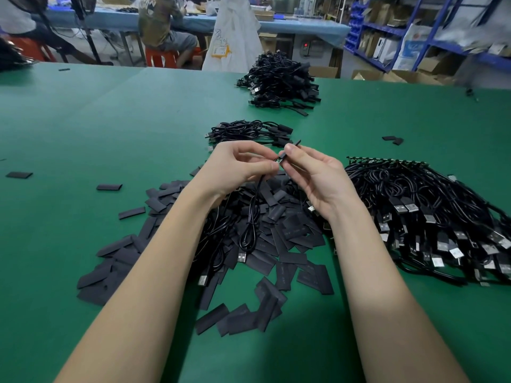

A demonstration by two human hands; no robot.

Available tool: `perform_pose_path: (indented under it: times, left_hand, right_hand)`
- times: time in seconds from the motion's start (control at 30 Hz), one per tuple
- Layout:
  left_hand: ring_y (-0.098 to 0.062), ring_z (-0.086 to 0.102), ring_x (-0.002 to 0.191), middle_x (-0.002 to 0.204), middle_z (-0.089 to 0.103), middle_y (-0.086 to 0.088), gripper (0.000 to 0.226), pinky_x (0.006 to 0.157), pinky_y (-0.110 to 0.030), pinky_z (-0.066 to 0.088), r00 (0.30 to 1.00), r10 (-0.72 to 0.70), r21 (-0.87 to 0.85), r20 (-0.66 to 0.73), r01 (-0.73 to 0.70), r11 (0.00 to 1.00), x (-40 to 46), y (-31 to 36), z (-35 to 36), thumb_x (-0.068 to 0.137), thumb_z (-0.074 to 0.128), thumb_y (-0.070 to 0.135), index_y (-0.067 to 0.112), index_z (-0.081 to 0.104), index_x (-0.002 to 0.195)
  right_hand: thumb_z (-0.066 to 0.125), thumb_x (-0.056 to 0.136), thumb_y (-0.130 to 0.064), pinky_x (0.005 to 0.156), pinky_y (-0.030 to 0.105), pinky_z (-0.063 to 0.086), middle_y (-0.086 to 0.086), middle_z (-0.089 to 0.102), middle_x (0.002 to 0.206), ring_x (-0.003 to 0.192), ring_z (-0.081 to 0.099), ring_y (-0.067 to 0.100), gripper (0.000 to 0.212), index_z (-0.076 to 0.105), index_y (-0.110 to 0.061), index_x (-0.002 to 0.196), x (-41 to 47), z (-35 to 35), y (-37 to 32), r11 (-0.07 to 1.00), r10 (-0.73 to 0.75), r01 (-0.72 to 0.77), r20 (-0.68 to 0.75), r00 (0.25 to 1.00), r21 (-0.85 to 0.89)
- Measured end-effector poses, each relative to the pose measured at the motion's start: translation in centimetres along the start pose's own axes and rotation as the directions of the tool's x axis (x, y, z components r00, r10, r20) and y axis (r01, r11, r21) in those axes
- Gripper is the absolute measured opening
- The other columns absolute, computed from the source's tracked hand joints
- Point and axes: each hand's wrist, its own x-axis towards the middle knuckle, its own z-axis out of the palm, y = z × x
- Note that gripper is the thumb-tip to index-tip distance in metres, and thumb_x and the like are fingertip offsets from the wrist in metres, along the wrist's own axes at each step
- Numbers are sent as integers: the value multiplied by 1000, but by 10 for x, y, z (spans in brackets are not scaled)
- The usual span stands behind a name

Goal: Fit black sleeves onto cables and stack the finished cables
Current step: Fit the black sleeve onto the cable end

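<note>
Green mat (pixel 83 120) covers the bench, workshop shelving (pixel 401 31) behind. My left hand (pixel 237 167) pinches a cable (pixel 253 214) near its tip; its loop hangs over the loose sleeves (pixel 276 239). My right hand (pixel 318 175) pinches a sleeve (pixel 293 146) at that tip. Unsleeved cables (pixel 428 217) lie right, 2 finished stacks (pixel 279 81) beyond.
</note>
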Motion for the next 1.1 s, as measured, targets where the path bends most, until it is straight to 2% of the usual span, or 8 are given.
perform_pose_path:
  times: [0.17, 0.4, 0.6, 0.67, 0.8, 0.87, 1.0, 1.1]
  left_hand:
    - [-9, 71, 65, 77, 77, -10, 14, 55, -13, 48, 999, -4, -12, -35, 4, 1000, 1, 1, 2, 80, 82, 0, 8, 74, 89]
    - [-8, 71, 68, 75, 77, -5, 14, 60, -14, 50, 999, 12, 0, -35, -12, 1000, 0, 0, 1, 79, 83, 4, 13, 76, 86]
    - [-23, 51, 69, 79, 76, -14, 10, 59, -19, 45, 1000, 15, 43, -4, -14, 999, -1, -2, 4, 84, 82, 18, 13, 73, 89]
    - [-24, 56, 70, 79, 77, -13, 10, 61, -21, 48, 999, 34, 52, -16, -33, 998, -1, -2, 4, 84, 82, 19, 14, 74, 87]
    - [-30, 64, 75, 77, 76, -14, 12, 77, -49, 56, 994, 99, 94, -40, -95, 991, 0, -3, 4, 82, 84, 17, 9, 75, 83]
    - [-33, 65, 76, 77, 76, -16, 10, 84, -62, 54, 993, 107, 98, -49, -102, 990, 0, -3, 4, 82, 83, 13, 9, 75, 80]
    - [-31, 66, 75, 78, 76, -18, 9, 86, -64, 52, 993, 101, 87, -66, -95, 992, -2, -2, 6, 81, 83, 10, 11, 75, 79]
    - [-34, 65, 82, 86, 75, -24, 9, 92, -64, 49, 996, 66, 77, -59, -62, 995, -2, -1, 6, 80, 83, 8, 9, 75, 84]
  right_hand:
    - [78, 85, -7, 75, 19, 58, 16, 74, 108, 89, 74, 14, 37, 67, 8, 117, 2, 1, 1, 1000, -3, 3, -13, 1000, 5]
    - [78, 85, -7, 73, 19, 59, 14, 76, 103, 89, 74, 16, 27, 70, 3, 109, 0, 1, 2, 1000, 24, -24, 8, 1000, 3]
    - [79, 84, -6, 72, 19, 58, 10, 76, 94, 84, 74, 14, 36, 68, 7, 115, 1, 1, 4, 994, 18, -16, -25, 1000, 107]
    - [79, 83, -6, 72, 19, 58, 9, 76, 93, 84, 74, 14, 33, 69, 6, 112, 2, 1, 4, 995, 17, -14, -28, 999, 101]
    - [79, 85, -9, 73, 19, 58, 9, 76, 96, 87, 73, 13, 22, 71, 0, 104, 2, 1, 4, 999, 17, -16, -20, 1000, 51]
    - [78, 87, -9, 75, 19, 58, 12, 75, 102, 90, 73, 14, 21, 71, 0, 104, 1, 1, 5, 1000, 17, -17, -2, 1000, 11]
    - [78, 86, -10, 75, 20, 58, 15, 75, 107, 94, 74, 16, 24, 71, 0, 107, -1, 1, 4, 999, 11, -11, -1, 1000, -38]
    - [78, 86, -10, 72, 20, 58, 12, 77, 98, 89, 74, 17, 23, 71, -3, 106, -1, 3, 3, 998, -33, 31, -26, 999, -51]
